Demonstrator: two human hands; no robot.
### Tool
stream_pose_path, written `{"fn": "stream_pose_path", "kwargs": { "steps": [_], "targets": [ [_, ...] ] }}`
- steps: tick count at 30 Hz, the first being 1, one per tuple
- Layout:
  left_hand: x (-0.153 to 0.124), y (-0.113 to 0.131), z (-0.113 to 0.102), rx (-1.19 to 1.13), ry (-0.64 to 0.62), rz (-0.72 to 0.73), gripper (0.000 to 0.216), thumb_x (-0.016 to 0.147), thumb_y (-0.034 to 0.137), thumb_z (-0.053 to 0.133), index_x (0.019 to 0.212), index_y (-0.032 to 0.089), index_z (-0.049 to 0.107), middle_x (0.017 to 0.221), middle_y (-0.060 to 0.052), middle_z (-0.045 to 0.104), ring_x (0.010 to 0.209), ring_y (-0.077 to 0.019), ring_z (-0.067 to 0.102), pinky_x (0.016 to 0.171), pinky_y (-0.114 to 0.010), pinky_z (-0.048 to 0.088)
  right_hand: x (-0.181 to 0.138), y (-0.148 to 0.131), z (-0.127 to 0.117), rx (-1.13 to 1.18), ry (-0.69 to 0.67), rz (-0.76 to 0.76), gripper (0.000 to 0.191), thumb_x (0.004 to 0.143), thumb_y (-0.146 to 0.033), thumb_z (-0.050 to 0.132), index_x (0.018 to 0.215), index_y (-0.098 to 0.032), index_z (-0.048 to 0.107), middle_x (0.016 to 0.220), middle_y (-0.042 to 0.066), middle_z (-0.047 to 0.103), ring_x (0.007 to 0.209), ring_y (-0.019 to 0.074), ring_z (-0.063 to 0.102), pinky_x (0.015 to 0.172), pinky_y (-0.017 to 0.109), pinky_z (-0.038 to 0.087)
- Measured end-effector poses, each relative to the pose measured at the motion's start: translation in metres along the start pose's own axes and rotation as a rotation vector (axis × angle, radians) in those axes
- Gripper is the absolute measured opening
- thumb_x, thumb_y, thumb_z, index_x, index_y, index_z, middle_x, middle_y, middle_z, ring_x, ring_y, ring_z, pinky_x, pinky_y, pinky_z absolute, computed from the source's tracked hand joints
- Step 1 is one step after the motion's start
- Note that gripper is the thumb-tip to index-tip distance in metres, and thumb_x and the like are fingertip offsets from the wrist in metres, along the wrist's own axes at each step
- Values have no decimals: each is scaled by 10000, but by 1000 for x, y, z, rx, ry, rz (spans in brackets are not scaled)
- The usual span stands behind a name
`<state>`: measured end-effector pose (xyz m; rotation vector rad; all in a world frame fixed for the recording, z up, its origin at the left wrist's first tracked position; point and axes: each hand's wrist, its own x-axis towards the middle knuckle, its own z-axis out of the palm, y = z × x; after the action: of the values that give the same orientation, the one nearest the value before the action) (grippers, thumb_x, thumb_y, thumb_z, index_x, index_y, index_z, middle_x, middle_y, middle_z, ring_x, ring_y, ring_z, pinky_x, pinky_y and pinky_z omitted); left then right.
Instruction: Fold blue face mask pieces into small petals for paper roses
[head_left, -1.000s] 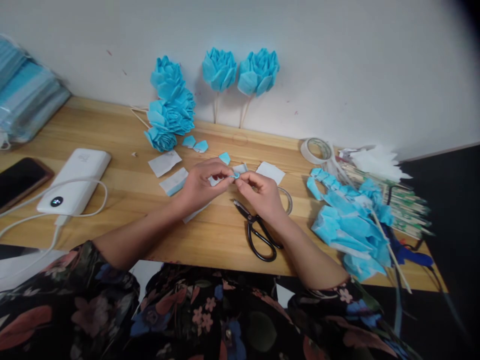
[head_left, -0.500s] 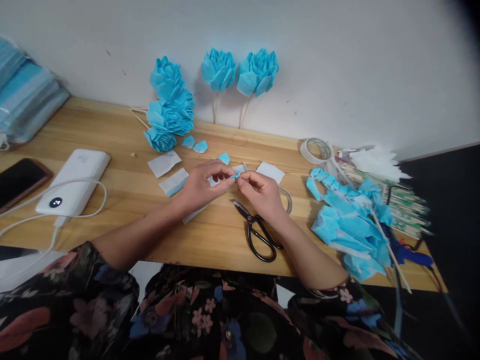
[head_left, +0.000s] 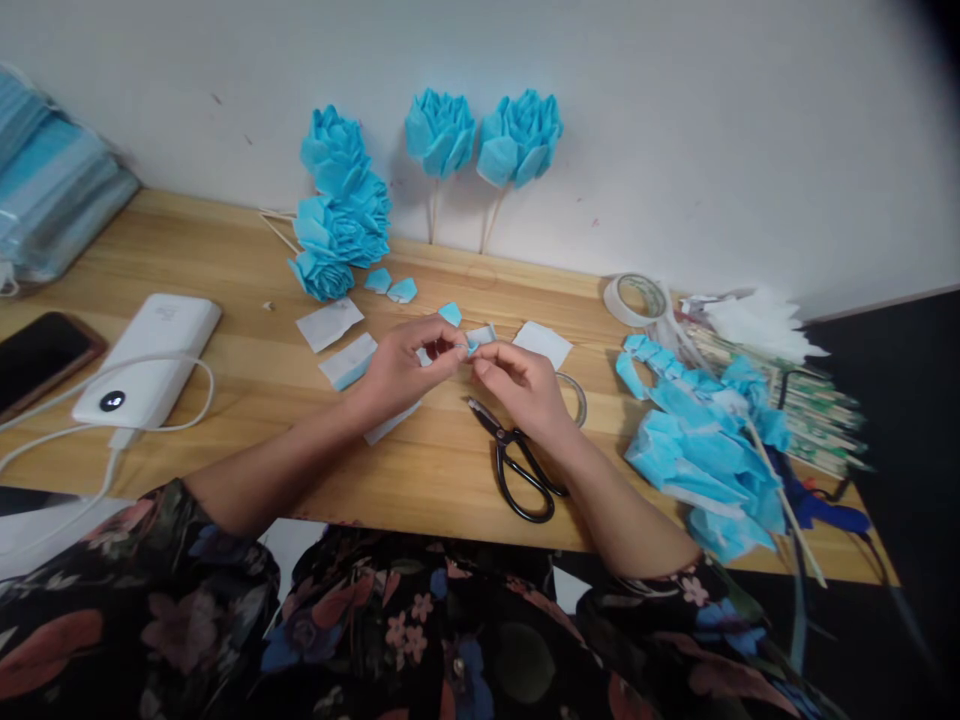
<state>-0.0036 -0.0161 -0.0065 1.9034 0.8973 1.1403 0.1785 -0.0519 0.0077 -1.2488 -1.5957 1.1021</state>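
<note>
Between my fingertips is a small blue fabric piece (head_left: 472, 348), mostly covered by the fingers. My left hand (head_left: 409, 360) pinches it from the left, and my right hand (head_left: 521, 385) grips it from the right. Just beyond them lies a blue petal-shaped piece (head_left: 450, 314), with two similar petals (head_left: 403, 290) farther left. White and pale blue cut pieces (head_left: 330, 324) are spread around and partly under my hands. Black-handled scissors (head_left: 523, 490) rest below my right wrist, and a grey roll of tape (head_left: 576, 400) is partly hidden behind that hand.
Blue fabric flowers (head_left: 341, 215) lie at the back left; two more flowers (head_left: 520, 140) lean on the wall. A white power bank (head_left: 154, 350) and a phone (head_left: 45, 360) are left. At right are a clear tape roll (head_left: 630, 300), crumpled blue fabric (head_left: 697, 460) and a blue glue gun (head_left: 832, 512).
My hands stay in nearly the same place. The fingertips have shifted slightly around the small blue piece, and the whole view has moved a little.
</note>
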Motion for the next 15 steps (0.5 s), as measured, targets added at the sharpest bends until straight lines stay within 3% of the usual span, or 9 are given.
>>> {"fn": "stream_pose_path", "kwargs": {
  "steps": [7, 15],
  "targets": [
    [0, 0, 3, 30, 37, 132, 125, 885, 212, 646, 766, 178, 667, 739, -28, 687, 712, -137, 599, 673, -273, 460, 0, 3, -1, -14, 19, 2, 246, 879, -396, 579, 731, -204, 617, 670, -20, 550, 635, 113, 475, 602, 254, 376],
    [0, 0, 2, -11, 20, 71, 129, 892, 229, 645, 775, 179, 664, 739, -26, 679, 709, -133, 586, 660, -268, 460, 0, 1, -2, -14, 3, -9, 211, 877, -347, 567, 725, -204, 600, 678, -25, 547, 635, 107, 473, 606, 255, 368]
  ]
}}
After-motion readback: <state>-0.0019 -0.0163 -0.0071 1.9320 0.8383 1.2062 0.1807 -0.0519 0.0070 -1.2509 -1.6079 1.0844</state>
